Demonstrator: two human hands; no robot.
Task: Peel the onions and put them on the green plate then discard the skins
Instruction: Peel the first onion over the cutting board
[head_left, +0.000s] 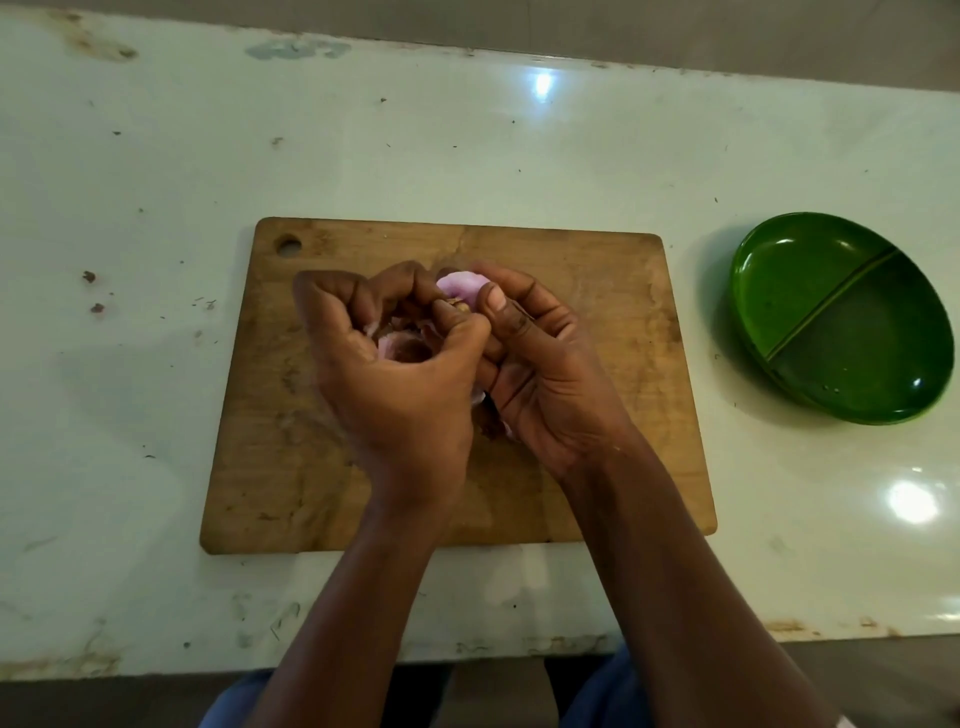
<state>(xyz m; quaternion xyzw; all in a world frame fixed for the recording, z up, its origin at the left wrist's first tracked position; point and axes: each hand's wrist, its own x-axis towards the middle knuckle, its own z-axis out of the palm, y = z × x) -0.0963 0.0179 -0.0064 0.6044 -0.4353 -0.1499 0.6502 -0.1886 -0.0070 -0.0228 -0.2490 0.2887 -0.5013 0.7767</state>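
Note:
Over the wooden cutting board (597, 291) my right hand (540, 364) grips a pale purple onion (460, 286), thumb pressed on its near side. My left hand (395, 364) pinches the brown tip of that onion with thumb and forefinger. Under my left hand lie onion pieces or skins (402, 348), pink and dark red, mostly hidden. A bit of dark skin (493, 423) shows below between my hands. The green plate (841, 317), oval with a divider, sits to the right of the board with nothing on it.
The board lies on a worn white counter (156, 182) with chipped edges. The counter's near edge runs along the bottom, with my blue-clad legs below it. Bare counter surrounds the board on the left and far side.

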